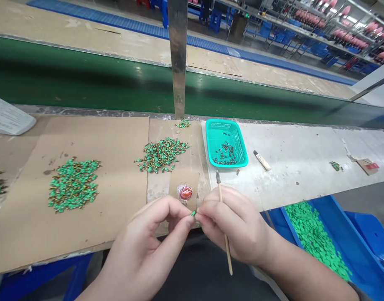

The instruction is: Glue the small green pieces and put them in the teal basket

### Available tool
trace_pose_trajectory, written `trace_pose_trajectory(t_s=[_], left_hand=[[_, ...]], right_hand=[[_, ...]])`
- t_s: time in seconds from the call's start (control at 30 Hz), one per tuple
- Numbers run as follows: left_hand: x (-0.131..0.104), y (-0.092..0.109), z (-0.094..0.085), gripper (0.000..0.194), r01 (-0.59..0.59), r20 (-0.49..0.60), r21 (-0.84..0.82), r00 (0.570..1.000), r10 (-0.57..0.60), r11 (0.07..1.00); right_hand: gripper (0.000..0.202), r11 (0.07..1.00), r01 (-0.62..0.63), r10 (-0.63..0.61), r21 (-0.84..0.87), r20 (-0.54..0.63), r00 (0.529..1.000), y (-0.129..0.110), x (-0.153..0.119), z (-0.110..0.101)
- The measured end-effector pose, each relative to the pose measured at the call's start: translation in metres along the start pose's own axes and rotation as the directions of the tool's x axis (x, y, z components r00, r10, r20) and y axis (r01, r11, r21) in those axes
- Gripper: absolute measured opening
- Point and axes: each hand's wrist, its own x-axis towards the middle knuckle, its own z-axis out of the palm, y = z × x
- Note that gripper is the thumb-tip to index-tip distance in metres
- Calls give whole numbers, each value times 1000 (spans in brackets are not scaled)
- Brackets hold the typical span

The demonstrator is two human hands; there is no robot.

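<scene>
My left hand [154, 246] is closed in a pinch on a small green piece [193, 213] near the table's front edge. My right hand [237, 223] holds a thin wooden paintbrush [228, 253] between its fingers, dark bristles pointing up and away. Its thumb and forefinger also meet at the green piece's other end; whether they grip a separate tiny part is too small to tell. Just beyond the fingertips sits a small round pot of red paint or paste [186, 192]. Behind it lies a pile of green and gold-brown pieces [165, 154].
More pieces form a pile [73, 184] on cardboard at left. A turquoise basket [243, 158] holds small dark parts. Right of it lies a white-handled tool [262, 160]. A blue bin [331, 225] of green pieces stands below the table. A metal post [178, 62] rises behind.
</scene>
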Motion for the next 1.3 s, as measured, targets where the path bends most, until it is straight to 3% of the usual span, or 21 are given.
trace_pose_trajectory(t_s=[0.2, 0.4, 0.57, 0.7, 1.03, 1.2, 1.3], left_hand=[[1, -1, 1, 21, -13, -12, -74, 1000, 12, 997], [5, 3, 2, 27, 204, 70, -313, 979, -191, 928], [3, 2, -1, 35, 302, 125, -366, 953, -275, 880], [1, 2, -2, 38, 309, 141, -378, 951, -275, 873], [-9, -3, -4, 29, 255, 161, -339, 964, -211, 906], [-13, -8, -6, 30, 222, 167, -272, 969, -181, 936], [-15, -10, -8, 25, 141, 137, -209, 984, -113, 968]], right_hand=[[15, 997, 1, 4, 75, -69, 998, 1, -3, 4], [10, 917, -168, 183, 363, -7, 983, 2, 5, -5], [12, 898, -174, 175, 404, 36, 984, 6, 7, -10], [7, 919, -131, 110, 373, 77, 991, 9, 4, -11], [13, 950, 6, -5, 313, -4, 1000, 4, 3, -8], [13, 953, 26, -23, 301, -14, 1000, 4, 1, -6], [10, 942, -4, 5, 336, -2, 1000, 4, 0, -5]])
